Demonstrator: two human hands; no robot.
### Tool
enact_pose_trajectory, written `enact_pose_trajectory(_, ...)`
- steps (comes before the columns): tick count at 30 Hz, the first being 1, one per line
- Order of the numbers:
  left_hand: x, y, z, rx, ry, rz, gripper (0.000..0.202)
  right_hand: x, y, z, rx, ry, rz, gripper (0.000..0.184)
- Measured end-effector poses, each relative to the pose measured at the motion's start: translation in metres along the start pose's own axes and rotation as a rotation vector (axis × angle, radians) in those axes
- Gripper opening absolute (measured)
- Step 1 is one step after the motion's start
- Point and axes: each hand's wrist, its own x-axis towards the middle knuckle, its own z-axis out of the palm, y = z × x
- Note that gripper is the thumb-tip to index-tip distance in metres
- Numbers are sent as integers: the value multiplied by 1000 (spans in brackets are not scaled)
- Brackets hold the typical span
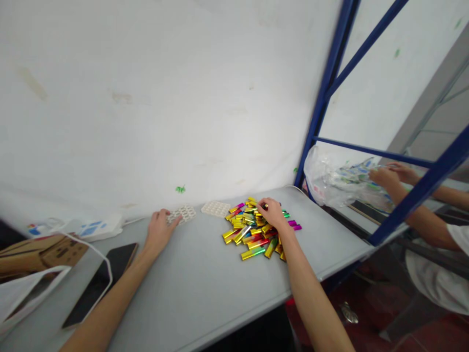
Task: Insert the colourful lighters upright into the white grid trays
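Observation:
My left hand [160,230] rests at the left end of a white plastic tray [187,213] full of holes, its thumb and fingers closed around that edge. A second white holed tray [216,209] lies flat just to the right, near the wall. Shiny metallic tubes [252,239], gold fading into red, green, blue or purple, are heaped on the grey table [205,283]. My right hand [271,212] reaches into the back of this heap with its fingers curled down. What its fingertips grip is hidden.
At the left lie a dark phone-like slab [104,281], a white cable [108,266], a cardboard box [54,253] and a white box [102,227]. A blue metal frame [318,112] stands right. Beyond it, another person's hands [388,176] handle clear plastic bags [326,183].

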Motion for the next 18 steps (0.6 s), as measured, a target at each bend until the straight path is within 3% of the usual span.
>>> enact_pose_trajectory(5,23,18,6,114,-7,-12,43,0,-2,-1,-21,0,-3,10)
enact_pose_trajectory(7,19,37,8,167,39,20,48,0,-2,-1,-23,2,-3,10)
enact_pose_trajectory(9,7,60,13,198,62,159,47,0,-2,-1,-21,3,-5,10)
enact_pose_trajectory(11,-8,83,19,135,-41,391,45,0,-3,-1,-18,5,-5,10)
enact_pose_trajectory(13,-21,100,26,83,-152,522,45,0,-3,-2,-18,7,-1,10)
enact_pose_trajectory(15,-30,109,30,71,-240,519,45,-1,-5,-4,-25,7,11,10)
enact_pose_trajectory(18,-41,110,28,65,-263,524,42,-1,-7,-5,-50,-6,15,11)
